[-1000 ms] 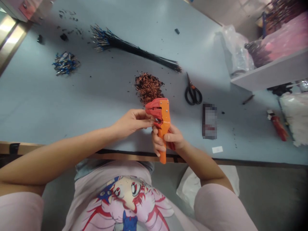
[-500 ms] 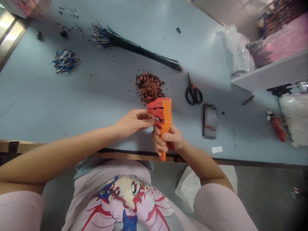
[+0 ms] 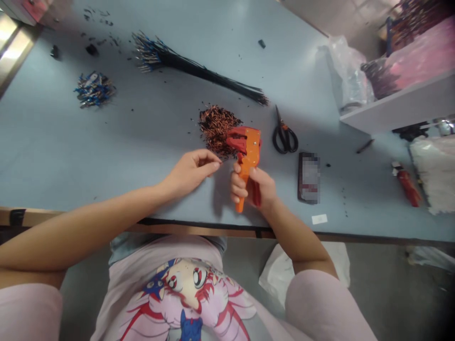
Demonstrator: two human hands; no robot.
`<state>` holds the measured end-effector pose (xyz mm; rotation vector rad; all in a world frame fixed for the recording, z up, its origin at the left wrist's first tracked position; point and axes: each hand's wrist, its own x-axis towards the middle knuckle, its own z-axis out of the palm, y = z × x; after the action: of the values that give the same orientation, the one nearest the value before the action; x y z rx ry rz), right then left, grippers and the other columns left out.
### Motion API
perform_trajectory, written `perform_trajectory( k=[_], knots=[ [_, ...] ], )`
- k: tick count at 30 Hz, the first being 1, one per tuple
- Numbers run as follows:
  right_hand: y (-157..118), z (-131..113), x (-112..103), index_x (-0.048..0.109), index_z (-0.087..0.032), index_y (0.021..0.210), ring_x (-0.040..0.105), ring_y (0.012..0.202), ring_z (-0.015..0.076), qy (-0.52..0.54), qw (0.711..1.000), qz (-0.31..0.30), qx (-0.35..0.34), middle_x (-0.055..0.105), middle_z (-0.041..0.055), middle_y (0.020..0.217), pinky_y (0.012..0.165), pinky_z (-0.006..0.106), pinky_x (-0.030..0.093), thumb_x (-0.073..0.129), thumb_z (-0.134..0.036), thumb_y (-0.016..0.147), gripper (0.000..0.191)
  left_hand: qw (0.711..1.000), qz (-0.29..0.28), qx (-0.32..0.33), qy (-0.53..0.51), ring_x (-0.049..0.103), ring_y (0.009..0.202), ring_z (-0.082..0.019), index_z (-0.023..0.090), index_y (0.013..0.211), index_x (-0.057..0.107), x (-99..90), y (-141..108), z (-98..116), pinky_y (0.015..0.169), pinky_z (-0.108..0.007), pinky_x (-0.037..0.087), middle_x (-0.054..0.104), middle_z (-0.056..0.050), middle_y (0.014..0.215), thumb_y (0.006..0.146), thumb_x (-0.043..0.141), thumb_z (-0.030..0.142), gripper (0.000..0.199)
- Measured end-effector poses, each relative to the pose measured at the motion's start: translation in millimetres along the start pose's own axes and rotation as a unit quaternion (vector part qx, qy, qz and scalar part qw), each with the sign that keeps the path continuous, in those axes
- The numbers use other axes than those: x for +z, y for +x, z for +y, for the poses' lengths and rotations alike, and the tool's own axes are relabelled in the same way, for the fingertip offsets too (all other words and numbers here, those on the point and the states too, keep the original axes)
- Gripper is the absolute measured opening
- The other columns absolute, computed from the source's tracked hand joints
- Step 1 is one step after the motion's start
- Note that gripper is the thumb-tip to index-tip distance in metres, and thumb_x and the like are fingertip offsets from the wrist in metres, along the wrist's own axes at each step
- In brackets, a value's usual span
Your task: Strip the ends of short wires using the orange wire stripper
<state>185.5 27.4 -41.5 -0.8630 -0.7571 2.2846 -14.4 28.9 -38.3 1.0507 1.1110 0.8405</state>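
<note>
Blue bench [image 3: 106,156] below, our right hand [image 3: 256,185] clamps the wire stripper [image 3: 249,158] low, leaving its head free at twelve o'clock, left hand [image 3: 188,173] empty, apart

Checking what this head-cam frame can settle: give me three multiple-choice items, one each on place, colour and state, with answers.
1. Where are the scissors relative to the copper wire clippings?
A) Left of them
B) Right of them
C) On top of them

2. What colour are the scissors' handles?
A) Red
B) Black
C) White

3. What is the right hand doing?
A) Gripping the wire stripper
B) Lying open and empty
C) Holding the scissors

1: B, they lie apart, to the right of the pile.
2: B, both finger loops show black.
3: A, its fingers wrap around the stripper's handle.
</note>
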Motion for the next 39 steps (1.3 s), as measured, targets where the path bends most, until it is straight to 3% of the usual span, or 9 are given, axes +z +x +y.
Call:
perform_trajectory(
  k=[3,6,12,18,25,29,33,36,39],
  knots=[
    [-2,-11,-4,0.053,-0.018,0.1,0.061,0.068,0.0157,-0.022,0.999,0.045,-0.01,0.061,0.0011,0.081,0.068,0.039,0.057,0.063,-0.039,0.075,0.034,0.99,0.087,0.064,0.087,0.051,0.062,-0.009,0.016,0.08,0.063,-11.1,7,4,0.061,-0.022,0.041,0.06,0.002,0.069,0.076,0.059,0.022,0.008],
    [-6,-16,-5,0.055,-0.018,0.107,0.063,0.079,0.0191,-0.054,0.997,0.051,-0.03,0.062,0.0047,0.094,0.076,0.042,0.056,0.065,-0.032,0.069,0.042,0.98,0.138,0.088,0.112,0.054,0.067,-0.01,0.016,0.082,0.065,-19.9,13,5,0.066,-0.022,0.043,0.064,0.001,0.075,0.076,0.058,0.02,0.009],
    [-11,-14,-5,0.053,-0.025,0.12,0.064,0.089,0.0202,-0.138,0.983,0.062,-0.107,0.062,0.0047,0.107,0.08,0.04,0.055,0.071,-0.024,0.064,0.059,0.963,0.176,0.124,0.16,0.057,0.073,-0.012,0.018,0.084,0.069,-25.2,19,-2,0.07,-0.024,0.045,0.068,0.0,0.079,0.079,0.059,0.025,0.013],
    [-15,-16,-2,0.058,-0.027,0.113,0.063,0.106,0.0245,-0.167,0.969,0.073,-0.167,0.066,0.0037,0.109,0.101,0.05,0.047,0.07,-0.025,0.074,0.041,0.962,0.173,0.148,0.152,0.062,0.078,-0.014,0.019,0.086,0.072,-28.0,19,-4,0.073,-0.025,0.048,0.071,-0.002,0.085,0.08,0.062,0.028,0.015],
    [-22,-23,-3,0.059,-0.026,0.12,0.066,0.095,0.0237,-0.237,0.95,0.093,-0.18,0.067,0.0048,0.103,0.087,0.047,0.055,0.066,-0.028,0.083,0.038,0.955,0.185,0.191,0.133,0.063,0.073,-0.013,0.018,0.085,0.061,-28.2,19,-2,0.072,-0.026,0.048,0.066,0.0,0.075,0.08,0.061,0.022,0.006],
    [-21,-15,-3,0.059,-0.021,0.116,0.067,0.08,0.0213,-0.323,0.911,0.152,-0.208,0.067,0.0065,0.093,0.074,0.041,0.058,0.062,-0.043,0.087,0.036,0.944,0.197,0.194,0.179,0.061,0.074,-0.013,0.018,0.079,0.061,-27.0,17,0,0.071,-0.026,0.046,0.067,-0.001,0.077,0.083,0.058,0.024,0.008],
    [-21,-6,0,0.06,-0.022,0.11,0.065,0.087,0.0207,-0.391,0.879,0.157,-0.223,0.066,0.0061,0.096,0.081,0.039,0.056,0.06,-0.045,0.088,0.032,0.945,0.183,0.196,0.19,0.062,0.08,-0.014,0.02,0.084,0.066,-26.7,14,2,0.075,-0.027,0.046,0.07,-0.001,0.084,0.085,0.054,0.024,0.013],
    [-23,-6,2,0.057,-0.023,0.113,0.063,0.098,0.0216,-0.4,0.885,0.135,-0.198,0.065,0.0065,0.105,0.088,0.039,0.053,0.064,-0.041,0.086,0.033,0.944,0.179,0.184,0.205,0.062,0.082,-0.014,0.023,0.086,0.07,-25.8,12,5,0.074,-0.027,0.046,0.07,-0.001,0.086,0.084,0.055,0.024,0.015],
    [-23,-9,3,0.055,-0.022,0.113,0.063,0.101,0.0225,-0.355,0.918,0.099,-0.144,0.062,0.0086,0.109,0.089,0.041,0.053,0.062,-0.042,0.088,0.033,0.942,0.175,0.186,0.219,0.061,0.086,-0.015,0.026,0.084,0.073,-24.3,9,9,0.075,-0.027,0.047,0.069,-0.001,0.09,0.081,0.06,0.024,0.013]
  ],
)
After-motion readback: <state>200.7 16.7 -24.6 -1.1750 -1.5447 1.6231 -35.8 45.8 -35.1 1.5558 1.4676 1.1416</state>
